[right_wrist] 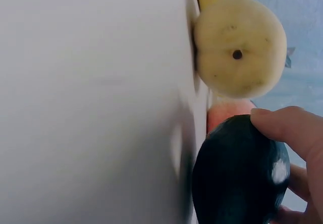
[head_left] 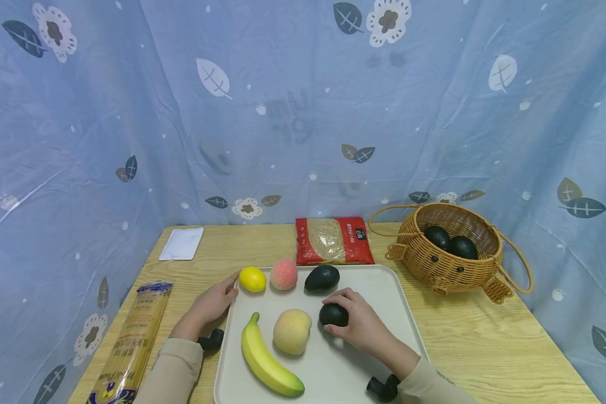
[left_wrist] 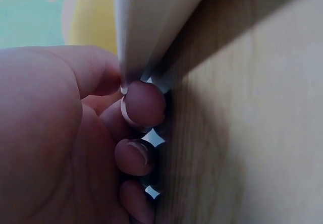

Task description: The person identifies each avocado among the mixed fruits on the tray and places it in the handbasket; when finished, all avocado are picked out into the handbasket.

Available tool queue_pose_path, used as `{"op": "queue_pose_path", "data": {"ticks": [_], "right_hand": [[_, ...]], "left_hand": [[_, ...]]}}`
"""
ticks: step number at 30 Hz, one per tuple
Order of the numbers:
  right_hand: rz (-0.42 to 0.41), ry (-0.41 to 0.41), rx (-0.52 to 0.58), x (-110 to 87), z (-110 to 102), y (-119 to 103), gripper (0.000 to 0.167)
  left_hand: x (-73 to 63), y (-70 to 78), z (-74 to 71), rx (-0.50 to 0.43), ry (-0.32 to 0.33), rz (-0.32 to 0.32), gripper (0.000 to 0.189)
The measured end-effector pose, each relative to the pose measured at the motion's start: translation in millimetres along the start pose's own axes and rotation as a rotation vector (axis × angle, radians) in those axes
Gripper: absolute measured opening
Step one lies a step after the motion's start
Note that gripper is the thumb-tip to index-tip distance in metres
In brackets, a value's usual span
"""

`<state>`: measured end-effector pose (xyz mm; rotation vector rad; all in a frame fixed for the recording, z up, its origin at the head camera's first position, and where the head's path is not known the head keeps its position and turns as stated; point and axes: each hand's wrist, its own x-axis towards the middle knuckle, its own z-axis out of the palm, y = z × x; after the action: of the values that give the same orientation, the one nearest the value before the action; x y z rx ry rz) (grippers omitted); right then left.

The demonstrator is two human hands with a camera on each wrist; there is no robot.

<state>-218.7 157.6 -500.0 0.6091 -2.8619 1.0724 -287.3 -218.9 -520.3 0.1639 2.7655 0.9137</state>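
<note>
My right hand (head_left: pixel 356 320) grips a dark avocado (head_left: pixel 333 315) at the middle right of the white tray (head_left: pixel 404 314). In the right wrist view the thumb lies on one side of this avocado (right_wrist: pixel 242 173), with fingers partly hidden behind it. At the tray's left edge, my left hand (head_left: pixel 214 303) pinches the rim (left_wrist: pixel 146 27) between thumb and curled fingers. The tray also carries a lemon (head_left: pixel 252 279), a pink peach (head_left: pixel 284 274), a second avocado (head_left: pixel 322 278), a pale yellow peach (head_left: pixel 292 331) and a banana (head_left: pixel 267 359).
A wicker basket (head_left: pixel 419 264) with two avocados (head_left: pixel 463 247) stands at the back right. Behind the tray lies a red food packet (head_left: pixel 333 241). A spaghetti pack (head_left: pixel 131 342) and a white sachet (head_left: pixel 181 244) lie left. A blue curtain (head_left: pixel 283 112) surrounds the table.
</note>
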Motion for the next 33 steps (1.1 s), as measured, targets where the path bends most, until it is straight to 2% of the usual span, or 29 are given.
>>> {"op": "queue_pose_path", "data": {"ticks": [7, 13, 21, 24, 33], "right_hand": [[0.006, 0.145, -0.017, 5.2, -24.7, 2.8, 0.048], [-0.001, 0.285, -0.068, 13.4, -62.0, 14.1, 0.05], [0.036, 0.418, -0.117, 20.9, -119.1, 31.6, 0.051], [0.073, 0.463, -0.118, 24.9, -139.2, 39.4, 0.053], [0.275, 0.576, -0.125, 26.6, -186.9, 60.1, 0.058]], "left_hand": [[0.4, -1.1, -2.4, 0.013, -0.007, 0.008, 0.058], [1.1, -2.2, -3.6, 0.01, -0.014, 0.019, 0.058], [-0.8, -2.7, -1.8, 0.009, -0.013, 0.026, 0.058], [-2.0, -2.7, -2.3, 0.015, -0.01, 0.018, 0.058], [1.4, -2.6, -1.5, 0.039, -0.001, 0.009, 0.058]]}}
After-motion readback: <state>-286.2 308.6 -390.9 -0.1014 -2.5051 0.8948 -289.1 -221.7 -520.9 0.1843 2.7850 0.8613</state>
